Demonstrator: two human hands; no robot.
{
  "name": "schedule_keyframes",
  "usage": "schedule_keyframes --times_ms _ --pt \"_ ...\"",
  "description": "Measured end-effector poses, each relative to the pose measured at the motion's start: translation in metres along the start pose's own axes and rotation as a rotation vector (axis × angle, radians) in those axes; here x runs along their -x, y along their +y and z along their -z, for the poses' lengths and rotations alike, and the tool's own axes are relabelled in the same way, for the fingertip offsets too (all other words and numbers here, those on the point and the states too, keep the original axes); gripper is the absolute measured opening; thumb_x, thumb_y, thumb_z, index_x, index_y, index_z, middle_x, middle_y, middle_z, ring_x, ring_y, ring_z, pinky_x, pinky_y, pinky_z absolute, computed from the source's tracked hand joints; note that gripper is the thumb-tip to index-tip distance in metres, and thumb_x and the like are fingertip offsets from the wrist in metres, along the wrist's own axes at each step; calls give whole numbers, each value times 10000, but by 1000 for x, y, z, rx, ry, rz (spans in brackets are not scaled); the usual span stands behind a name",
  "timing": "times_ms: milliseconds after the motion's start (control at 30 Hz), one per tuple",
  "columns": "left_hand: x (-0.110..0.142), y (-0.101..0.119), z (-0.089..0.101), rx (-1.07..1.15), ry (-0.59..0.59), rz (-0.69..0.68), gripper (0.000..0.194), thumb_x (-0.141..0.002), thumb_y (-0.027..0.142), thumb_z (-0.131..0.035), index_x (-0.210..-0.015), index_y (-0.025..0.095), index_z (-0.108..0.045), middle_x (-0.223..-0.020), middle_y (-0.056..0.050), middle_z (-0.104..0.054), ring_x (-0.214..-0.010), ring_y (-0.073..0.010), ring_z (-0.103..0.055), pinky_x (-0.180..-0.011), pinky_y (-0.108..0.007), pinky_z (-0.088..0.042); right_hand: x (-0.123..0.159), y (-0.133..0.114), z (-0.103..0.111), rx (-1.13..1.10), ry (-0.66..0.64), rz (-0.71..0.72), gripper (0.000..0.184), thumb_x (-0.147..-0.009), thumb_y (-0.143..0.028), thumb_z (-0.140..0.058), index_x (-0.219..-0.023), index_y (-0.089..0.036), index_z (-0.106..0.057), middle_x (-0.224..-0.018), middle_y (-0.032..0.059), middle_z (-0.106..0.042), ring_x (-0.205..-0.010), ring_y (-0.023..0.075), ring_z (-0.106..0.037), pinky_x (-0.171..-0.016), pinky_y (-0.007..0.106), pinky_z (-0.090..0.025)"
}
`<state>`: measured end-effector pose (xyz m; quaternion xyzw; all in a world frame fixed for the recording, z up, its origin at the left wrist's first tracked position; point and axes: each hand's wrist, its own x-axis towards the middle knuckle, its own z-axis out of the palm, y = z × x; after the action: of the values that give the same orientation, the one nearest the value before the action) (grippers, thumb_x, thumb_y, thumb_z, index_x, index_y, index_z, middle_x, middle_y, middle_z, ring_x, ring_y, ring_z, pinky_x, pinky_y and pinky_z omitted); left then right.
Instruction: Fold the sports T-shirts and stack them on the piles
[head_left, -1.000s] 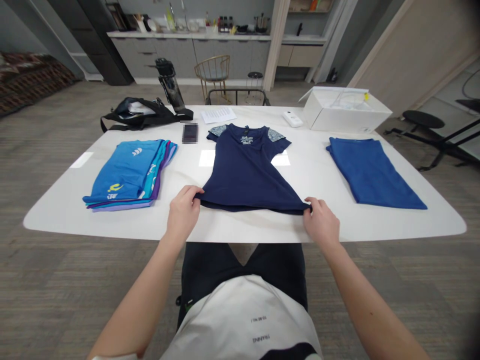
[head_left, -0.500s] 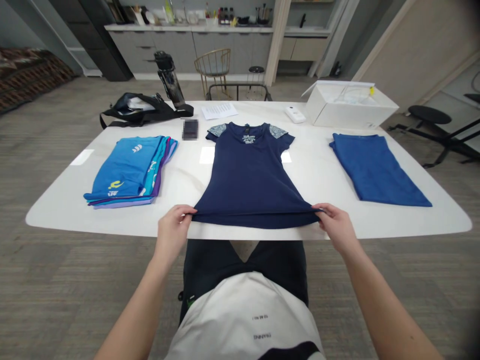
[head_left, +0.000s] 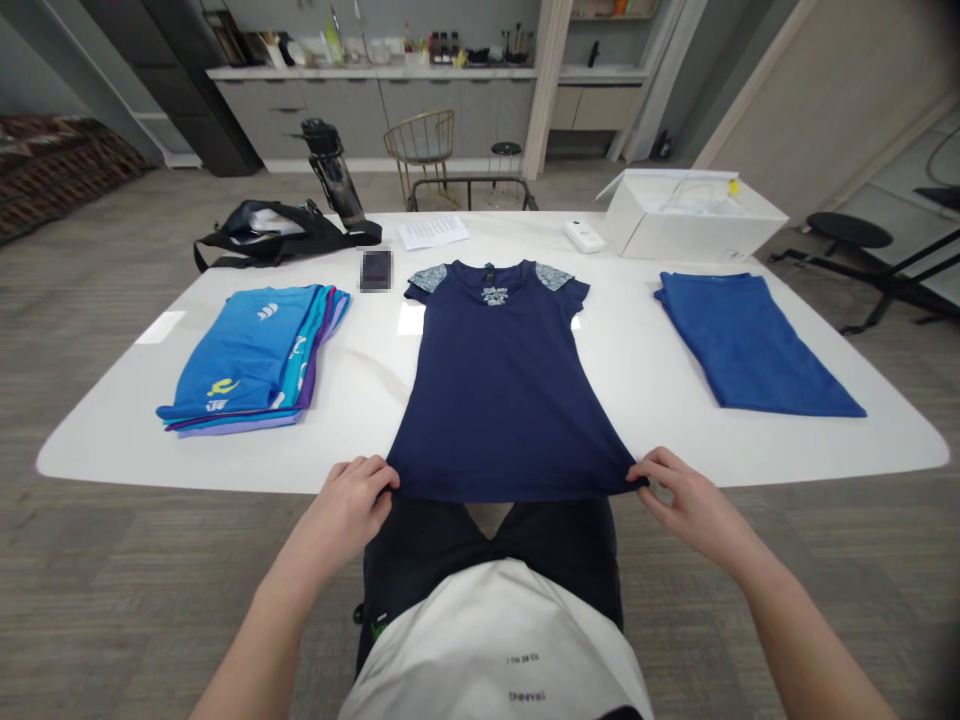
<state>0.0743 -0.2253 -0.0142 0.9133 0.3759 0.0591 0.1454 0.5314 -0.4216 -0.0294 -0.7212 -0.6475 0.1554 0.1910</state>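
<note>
A navy T-shirt (head_left: 501, 385) with patterned shoulders lies flat on the white table (head_left: 637, 360), collar away from me, hem hanging just over the near edge. My left hand (head_left: 346, 510) pinches the hem's left corner. My right hand (head_left: 686, 500) pinches the hem's right corner. The cloth is stretched taut between both hands.
A stack of folded blue, teal and purple shirts (head_left: 251, 360) lies at the left. A folded blue shirt (head_left: 750, 342) lies at the right. Behind are a black bag (head_left: 262, 230), a dark bottle (head_left: 330, 180), a phone (head_left: 376, 271), a paper sheet (head_left: 433, 231), a white remote (head_left: 584, 236) and an open white box (head_left: 690, 215).
Both hands have pulled the shirt's hem toward me, from on the table to over its near edge. The shirt has slid closer and lies smoother.
</note>
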Motion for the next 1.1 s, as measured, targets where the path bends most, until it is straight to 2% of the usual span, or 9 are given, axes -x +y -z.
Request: schedule_keyframes --times_ms 133,300,400,467,567,700,867,967,1100 --pt "-4 13 -5 6 -17 -115 209 -943 262 -603 -1141 266 -670 -1171 -54 -665 -1078 -252 -615 -995 -463 -452 -2 -7 -4 83 31 74 142 -921 -313 -617 -1034 -269 -692 -1049 85 -643 -942 261 -646 -855 424 -527" --pt "-17 30 -28 61 -15 -144 356 -986 348 -592 -1328 250 -599 -1153 -70 -664 -1029 -242 -616 -906 -405 -481 -10 -16 -19 72 -55 127 174 -977 -277 -554 -1047 -265 -713 -980 67 -700 -914 250 -639 -812 420 -493" --pt "-21 44 -32 85 -27 -141 206 -993 297 -580 -1165 232 -673 -1080 -57 -680 -991 -229 -622 -880 -391 -462 -11 -22 -17 75 -87 141 191 -942 -211 -549 -961 -257 -733 -951 61 -705 -885 236 -639 -800 404 -474" --pt "-19 54 -25 146 -132 -187 127 -989 293 -597 -963 231 -705 -989 -26 -691 -939 -201 -634 -869 -368 -449 -8 -26 -9 63 -174 146 199 -895 -172 -563 -830 -253 -732 -903 49 -700 -858 224 -638 -806 393 -472" --pt "-13 62 -11 261 -279 -240 227 -991 349 -610 -818 229 -695 -844 12 -686 -821 -156 -642 -842 -329 -453 -5 -32 4 -16 -284 69 197 -883 -173 -566 -804 -253 -728 -803 22 -689 -757 199 -632 -755 356 -489" --pt "-29 64 -7 277 -127 -227 275 -1059 345 -464 -967 229 -696 -944 -14 -699 -898 -159 -649 -861 -313 -473 -19 -45 -3 -104 -113 -1 240 -1001 -307 -496 -1102 -250 -706 -893 39 -695 -746 190 -637 -693 328 -510" --pt "-92 73 -32 4 103 -162 263 -1057 306 -439 -1196 226 -647 -1115 -63 -675 -1015 -211 -638 -905 -363 -500 -80 -73 -36 16 82 151 278 -1046 -344 -452 -1229 -251 -639 -1093 79 -668 -987 231 -660 -882 367 -522" --pt "-113 78 -40 -164 94 -148 277 -1032 307 -486 -1256 227 -627 -1128 -83 -662 -1023 -252 -637 -849 -394 -513 -110 -76 -44 148 56 162 271 -1038 -367 -484 -1233 -248 -630 -1119 85 -670 -1029 245 -660 -898 365 -507" --pt "-113 65 -26 -189 15 -118 244 -1038 323 -464 -1123 224 -670 -1011 -59 -669 -917 -232 -659 -790 -372 -525 -124 -59 -27 226 -111 -39 251 -1022 -449 -506 -987 -255 -662 -866 34 -702 -763 209 -669 -662 303 -451"
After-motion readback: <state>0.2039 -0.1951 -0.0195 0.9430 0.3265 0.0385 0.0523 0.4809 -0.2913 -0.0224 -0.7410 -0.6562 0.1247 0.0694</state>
